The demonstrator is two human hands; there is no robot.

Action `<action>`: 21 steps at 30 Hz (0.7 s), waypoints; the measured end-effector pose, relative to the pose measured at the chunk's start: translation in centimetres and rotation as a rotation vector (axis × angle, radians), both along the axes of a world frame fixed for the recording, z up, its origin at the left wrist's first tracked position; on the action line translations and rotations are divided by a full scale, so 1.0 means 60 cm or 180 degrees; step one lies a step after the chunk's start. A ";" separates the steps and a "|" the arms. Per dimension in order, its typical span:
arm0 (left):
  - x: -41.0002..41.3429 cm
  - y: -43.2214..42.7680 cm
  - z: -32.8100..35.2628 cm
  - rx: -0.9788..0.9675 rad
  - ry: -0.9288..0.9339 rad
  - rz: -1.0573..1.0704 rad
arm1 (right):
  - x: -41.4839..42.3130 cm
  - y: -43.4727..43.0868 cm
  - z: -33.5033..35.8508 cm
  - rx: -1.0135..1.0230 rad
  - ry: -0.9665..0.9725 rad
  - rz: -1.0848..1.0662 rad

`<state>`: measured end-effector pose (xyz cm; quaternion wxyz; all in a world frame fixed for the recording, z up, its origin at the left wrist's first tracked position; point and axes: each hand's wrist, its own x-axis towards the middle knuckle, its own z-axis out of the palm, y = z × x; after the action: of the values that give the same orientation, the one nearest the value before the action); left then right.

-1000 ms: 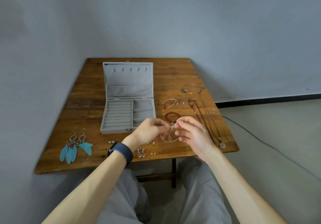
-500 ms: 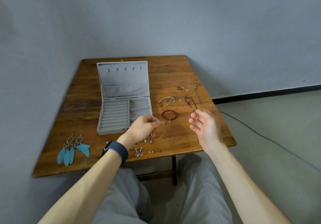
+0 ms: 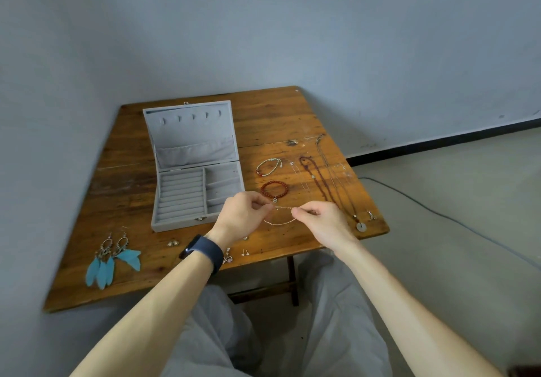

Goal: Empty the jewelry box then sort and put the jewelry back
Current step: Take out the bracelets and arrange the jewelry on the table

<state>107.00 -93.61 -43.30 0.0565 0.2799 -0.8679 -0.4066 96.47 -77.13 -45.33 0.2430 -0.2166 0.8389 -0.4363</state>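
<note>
1. Head view, landmark: the open grey felt-lined jewelry box (image 3: 178,224) stands on the brown plank table (image 3: 278,119). Its lid is tilted back, and the ring rolls and side compartments show nothing inside.
2. Head view, laid-out stock: right of the box lie a pale cord bracelet (image 3: 268,167), a red beaded bracelet with a small charm (image 3: 274,189) and long dark necklaces (image 3: 319,180). Turquoise feather earrings (image 3: 111,259) lie to the front-left of the box, and small stud earrings (image 3: 244,252) lie in front of it. The grouping by kind suggests sorting is under way, with nothing yet returned.
3. Head view, item in hand: a thin silver chain bracelet (image 3: 279,223) hangs just right of the box's front corner, strung between both hands. It is probably held by its ends to keep it untangled. Whether its sagging loop touches the table cannot be told.
4. Left hand (image 3: 243,215), with a dark blue wristband (image 3: 205,252): thumb and forefinger pinch the chain's left end, and the other fingers are curled in.
5. Right hand (image 3: 322,221): the fingertips (image 3: 295,211) pinch the right end, and the remaining fingers are loosely curled.
</note>
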 end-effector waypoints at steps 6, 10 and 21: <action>-0.037 0.007 -0.030 -0.1583 -0.0428 -0.0012 | -0.037 -0.041 -0.001 0.0699 0.1261 0.0253; -0.054 0.008 -0.040 -0.2095 -0.0649 -0.0054 | -0.044 -0.052 -0.012 0.1012 0.1812 0.0524; -0.060 0.004 -0.043 -0.2049 -0.0811 -0.0083 | -0.054 -0.046 -0.018 0.0972 0.1745 0.0547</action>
<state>103.41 -93.36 -45.88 0.0278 0.2851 -0.9552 -0.0744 93.25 -79.86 -46.42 0.0736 -0.3571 0.9075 -0.2087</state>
